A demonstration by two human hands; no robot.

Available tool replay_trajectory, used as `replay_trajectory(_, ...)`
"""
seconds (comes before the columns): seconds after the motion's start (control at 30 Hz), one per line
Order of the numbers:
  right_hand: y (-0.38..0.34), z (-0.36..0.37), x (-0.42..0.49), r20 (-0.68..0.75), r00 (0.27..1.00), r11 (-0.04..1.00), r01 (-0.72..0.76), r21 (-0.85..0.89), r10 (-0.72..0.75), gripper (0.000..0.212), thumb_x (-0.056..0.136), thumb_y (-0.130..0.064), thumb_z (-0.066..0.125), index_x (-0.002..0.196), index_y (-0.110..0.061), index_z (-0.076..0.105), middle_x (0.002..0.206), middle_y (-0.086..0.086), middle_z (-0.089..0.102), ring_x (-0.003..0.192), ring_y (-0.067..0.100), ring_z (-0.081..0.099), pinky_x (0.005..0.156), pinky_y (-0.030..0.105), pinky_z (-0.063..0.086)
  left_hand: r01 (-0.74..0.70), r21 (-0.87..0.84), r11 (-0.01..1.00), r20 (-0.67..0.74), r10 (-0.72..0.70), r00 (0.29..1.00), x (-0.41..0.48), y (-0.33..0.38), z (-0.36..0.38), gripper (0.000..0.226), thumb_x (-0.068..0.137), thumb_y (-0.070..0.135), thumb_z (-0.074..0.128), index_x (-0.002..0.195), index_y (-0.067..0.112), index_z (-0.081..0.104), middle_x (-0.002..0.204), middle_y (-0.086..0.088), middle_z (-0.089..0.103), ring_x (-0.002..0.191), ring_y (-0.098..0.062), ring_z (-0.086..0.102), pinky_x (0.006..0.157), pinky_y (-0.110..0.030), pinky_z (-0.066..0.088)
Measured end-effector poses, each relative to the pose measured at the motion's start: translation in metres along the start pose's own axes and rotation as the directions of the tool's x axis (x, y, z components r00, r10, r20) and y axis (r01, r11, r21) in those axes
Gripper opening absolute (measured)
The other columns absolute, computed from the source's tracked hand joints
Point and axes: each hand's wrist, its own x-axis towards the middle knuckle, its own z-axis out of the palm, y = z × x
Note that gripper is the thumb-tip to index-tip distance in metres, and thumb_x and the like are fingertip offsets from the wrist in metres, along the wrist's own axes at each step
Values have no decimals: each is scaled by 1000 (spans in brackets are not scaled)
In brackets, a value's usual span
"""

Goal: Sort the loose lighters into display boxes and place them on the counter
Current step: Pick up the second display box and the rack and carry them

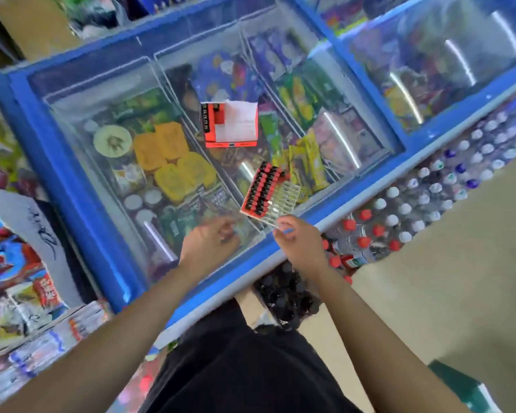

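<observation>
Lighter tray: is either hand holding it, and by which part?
The right hand pinches the lighter tray by its near empty corner. The left hand is off the tray; blur hides whether it holds anything.

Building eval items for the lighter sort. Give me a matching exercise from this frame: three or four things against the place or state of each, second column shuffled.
Things:
1. orange display box
2. clear tray
3. right hand
4. red-capped bottles

Places or states:
A. stand beside the freezer, below its front edge
B. pinches a near corner of the tray
C. sits farther back on the glass lid, mostly empty
D. partly filled with rows of red-and-black lighters

Pairs: 1-C, 2-D, 3-B, 4-A.
</observation>
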Motion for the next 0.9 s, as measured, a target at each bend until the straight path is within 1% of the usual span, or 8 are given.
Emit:
replay_trajectory(0.17, 6, -13, 35, -99, 986, 979, -120, 166, 138, 36, 92, -34, 68, 124, -21, 58, 119, -6, 60, 99, 12, 62, 73, 18, 43, -68, 4, 998, 16, 68, 998, 46, 44, 0, 86, 73, 77, 58, 145, 35, 36, 135, 8, 54, 110, -13, 61, 86, -39, 57)
replay_trajectory(0.33, 17, -15, 61, -57, 951, 908, -271, 320, 304, 52, 92, -39, 68, 137, -23, 49, 128, -3, 55, 110, 20, 60, 89, 35, 49, 31, -169, 985, 134, -8, 991, 81, 64, 2, 87, 81, 76, 54, 152, 33, 31, 148, 0, 49, 131, -22, 50, 108, -46, 43)
replay_trajectory(0.47, 23, -4, 72, -15, 920, 856, -358, 374, 391, 60, 91, -42, 68, 143, -21, 45, 130, -3, 54, 117, 21, 57, 102, 48, 48, -33, -70, 997, 214, 47, 976, 93, 68, 6, 74, 91, 57, 61, 153, 28, 32, 142, -4, 53, 128, -26, 51, 99, -35, 37)
replay_trajectory(0.57, 22, 1, 77, -14, 918, 844, -358, 400, 396, 58, 91, -38, 68, 142, -19, 45, 131, -1, 53, 116, 25, 59, 100, 45, 51, 36, -205, 978, 278, 23, 960, 100, 61, 1, 67, 92, 54, 62, 150, 30, 38, 134, 6, 58, 120, -17, 57, 105, -39, 43)
replay_trajectory(0.63, 21, 2, 79, 0, 915, 836, -369, 407, 404, 58, 92, -37, 67, 142, -19, 44, 130, 0, 52, 112, 27, 61, 95, 42, 53, 65, -303, 951, 186, -8, 983, 108, 54, -10, 53, 91, 52, 63, 138, 28, 54, 119, 15, 64, 104, -7, 64, 98, -44, 53)
replay_trajectory(0.73, 23, 4, 82, 2, 905, 819, -385, 425, 425, 60, 91, -37, 69, 142, -20, 43, 130, 1, 52, 108, 23, 61, 94, 43, 55, -39, -278, 960, -271, -39, 962, 124, 47, -31, 33, 86, 32, 72, 116, 22, 61, 100, 10, 64, 85, -8, 63, 82, -43, 56)
replay_trajectory(0.8, 21, 6, 83, -8, 903, 813, -382, 440, 429, 62, 90, -36, 71, 142, -20, 42, 129, 0, 51, 106, 20, 61, 88, 39, 56, -87, -207, 974, -474, -22, 880, 141, 44, -50, 46, 78, 28, 76, 118, 18, 56, 107, 4, 56, 86, -13, 56, 80, -44, 54)
replay_trajectory(0.9, 21, 8, 83, -28, 903, 814, -371, 446, 428, 63, 89, -35, 73, 142, -19, 43, 127, 0, 51, 98, 19, 63, 75, 30, 54, -101, -43, 994, -436, 72, 897, 172, 39, -69, 87, 69, 34, 84, 141, 13, 40, 133, -9, 44, 115, -23, 48, 96, -39, 47)
